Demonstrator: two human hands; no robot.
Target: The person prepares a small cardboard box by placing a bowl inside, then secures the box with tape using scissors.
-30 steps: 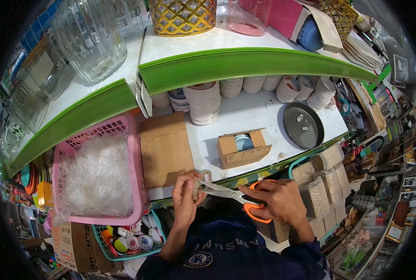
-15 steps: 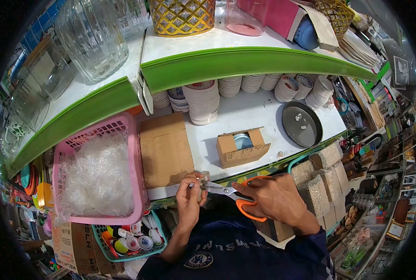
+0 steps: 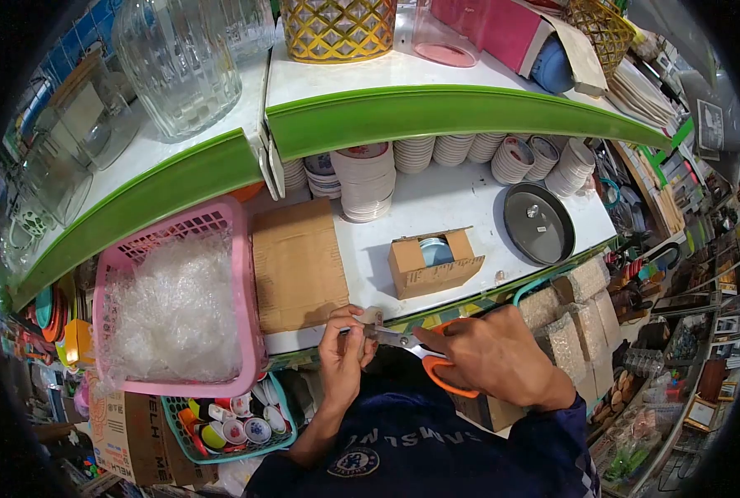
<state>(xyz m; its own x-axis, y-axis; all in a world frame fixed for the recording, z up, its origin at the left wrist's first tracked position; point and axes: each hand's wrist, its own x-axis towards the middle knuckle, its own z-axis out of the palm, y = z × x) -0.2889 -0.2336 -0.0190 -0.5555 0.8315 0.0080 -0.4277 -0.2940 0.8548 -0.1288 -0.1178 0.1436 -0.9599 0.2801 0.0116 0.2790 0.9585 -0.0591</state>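
My right hand [image 3: 503, 357] grips the orange handles of a pair of scissors [image 3: 396, 338], whose blades point left. The fingers of my left hand [image 3: 343, 353] are pinched by the blade tips. At those fingertips shows a small, pale translucent piece [image 3: 372, 317], too small to name surely. Beyond the hands, on the white shelf, stands a small cardboard box [image 3: 411, 276] with its top open. Round pale-blue items [image 3: 435, 251] show inside it. A flat piece of cardboard [image 3: 297, 266] lies left of the box.
At left is a pink basket [image 3: 248, 332] of clear bubble wrap [image 3: 179, 307]. Below it stands a teal basket [image 3: 212, 456] of small cups. A round dark pan [image 3: 539, 224] and stacked bowls [image 3: 366, 187] occupy the shelf. Bubble-wrapped packages [image 3: 573, 332] are at right. A green-edged shelf [image 3: 453, 112] overhangs.
The view has shifted slightly. The scissor blades now sit a little further right of the left fingertips' far side, and more of the translucent piece shows. Both hands keep their holds.
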